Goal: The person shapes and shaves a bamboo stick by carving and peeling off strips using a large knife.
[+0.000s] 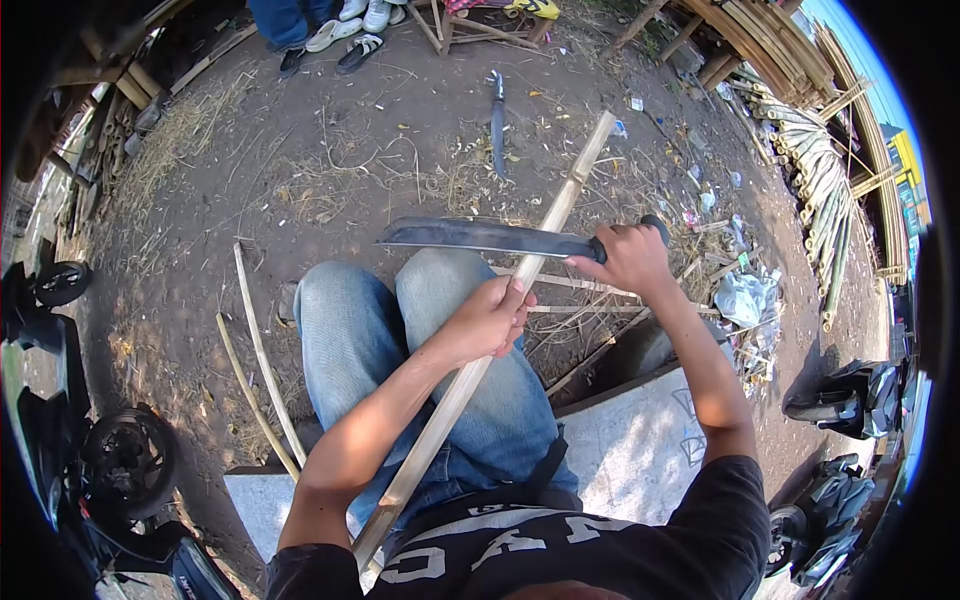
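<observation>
My left hand (490, 318) is closed around a long split bamboo strip (430, 440), which runs slantwise from beside my waist, across my lap, to a point beyond my knees. In my right hand (633, 257) is the dark handle of a machete (480, 237). Its broad blade points left, above my knees, and crosses the bamboo strip just beyond my left hand. Whether the edge touches the strip I cannot tell. On the dirt ahead lies a second long knife (498, 125) with a dark blade.
I sit on a pale slab (640, 440). Thin bamboo strips (268, 350) lean at the left. Bundled bamboo poles (825, 200) lie at the right, near a plastic bag (748, 298). Motorbikes (130, 465) stand on both sides. Another person's shoes (360, 52) show at the top.
</observation>
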Action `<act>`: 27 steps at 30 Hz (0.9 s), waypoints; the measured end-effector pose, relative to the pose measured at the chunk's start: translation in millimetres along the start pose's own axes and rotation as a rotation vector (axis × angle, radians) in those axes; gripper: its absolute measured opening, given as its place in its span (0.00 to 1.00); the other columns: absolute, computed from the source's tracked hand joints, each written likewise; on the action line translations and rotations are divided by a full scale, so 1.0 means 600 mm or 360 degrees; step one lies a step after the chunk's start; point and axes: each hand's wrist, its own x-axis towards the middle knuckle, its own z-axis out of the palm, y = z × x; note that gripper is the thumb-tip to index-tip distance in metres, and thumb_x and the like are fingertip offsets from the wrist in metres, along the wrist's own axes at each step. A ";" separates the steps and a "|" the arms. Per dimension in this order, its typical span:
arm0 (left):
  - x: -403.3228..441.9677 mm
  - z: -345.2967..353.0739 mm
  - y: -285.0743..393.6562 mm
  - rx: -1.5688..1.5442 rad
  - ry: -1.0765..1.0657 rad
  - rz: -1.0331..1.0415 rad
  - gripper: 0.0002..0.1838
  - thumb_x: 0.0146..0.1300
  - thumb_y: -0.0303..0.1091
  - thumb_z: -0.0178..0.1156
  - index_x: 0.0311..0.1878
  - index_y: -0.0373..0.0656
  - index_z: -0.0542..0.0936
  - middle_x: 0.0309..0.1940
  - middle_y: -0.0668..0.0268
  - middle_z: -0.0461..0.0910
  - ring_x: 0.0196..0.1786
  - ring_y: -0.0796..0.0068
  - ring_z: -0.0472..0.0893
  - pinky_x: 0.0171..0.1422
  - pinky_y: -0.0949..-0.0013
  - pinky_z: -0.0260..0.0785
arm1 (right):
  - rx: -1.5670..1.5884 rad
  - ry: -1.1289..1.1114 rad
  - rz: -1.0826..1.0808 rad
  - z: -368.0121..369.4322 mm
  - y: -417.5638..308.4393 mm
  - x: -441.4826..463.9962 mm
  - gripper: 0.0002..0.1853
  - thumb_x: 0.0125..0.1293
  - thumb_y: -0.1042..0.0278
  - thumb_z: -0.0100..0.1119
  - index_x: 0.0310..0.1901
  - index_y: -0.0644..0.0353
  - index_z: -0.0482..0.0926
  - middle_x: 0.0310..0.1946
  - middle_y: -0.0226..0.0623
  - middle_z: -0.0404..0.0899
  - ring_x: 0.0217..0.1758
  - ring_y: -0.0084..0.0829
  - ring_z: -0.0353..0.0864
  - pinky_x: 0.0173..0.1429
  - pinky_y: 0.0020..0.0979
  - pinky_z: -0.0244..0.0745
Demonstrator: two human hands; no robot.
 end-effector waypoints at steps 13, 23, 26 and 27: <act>0.015 0.010 -0.008 -0.0061 -0.0065 -0.0067 0.18 0.85 0.45 0.37 0.48 0.39 0.69 0.23 0.77 0.59 0.18 0.88 0.56 0.19 0.76 0.52 | 0.0297 -0.0102 0.0352 0.014 -0.020 -0.040 0.39 0.66 0.24 0.53 0.29 0.64 0.82 0.16 0.49 0.79 0.24 0.53 0.85 0.31 0.48 0.80; 0.012 0.009 -0.009 -0.0166 0.0012 -0.0098 0.17 0.85 0.42 0.35 0.49 0.38 0.69 0.25 0.74 0.61 0.18 0.85 0.58 0.20 0.73 0.55 | 0.0138 0.0062 0.0785 0.131 0.080 -0.009 0.41 0.69 0.26 0.50 0.30 0.68 0.82 0.18 0.57 0.80 0.29 0.59 0.86 0.37 0.51 0.82; -0.011 0.000 -0.012 -0.0092 -0.0027 -0.0110 0.19 0.85 0.43 0.34 0.49 0.38 0.69 0.25 0.75 0.60 0.17 0.86 0.58 0.18 0.74 0.54 | 0.0373 -0.0038 0.0921 0.086 0.036 -0.020 0.41 0.71 0.27 0.49 0.30 0.69 0.82 0.18 0.59 0.79 0.32 0.61 0.86 0.40 0.54 0.82; -0.010 0.000 -0.010 -0.0092 -0.0033 -0.0119 0.19 0.85 0.43 0.34 0.49 0.38 0.69 0.25 0.75 0.60 0.17 0.86 0.58 0.18 0.74 0.54 | 0.0361 -0.0093 0.0979 0.075 0.034 -0.026 0.41 0.71 0.28 0.48 0.30 0.70 0.82 0.18 0.60 0.79 0.34 0.61 0.86 0.41 0.55 0.82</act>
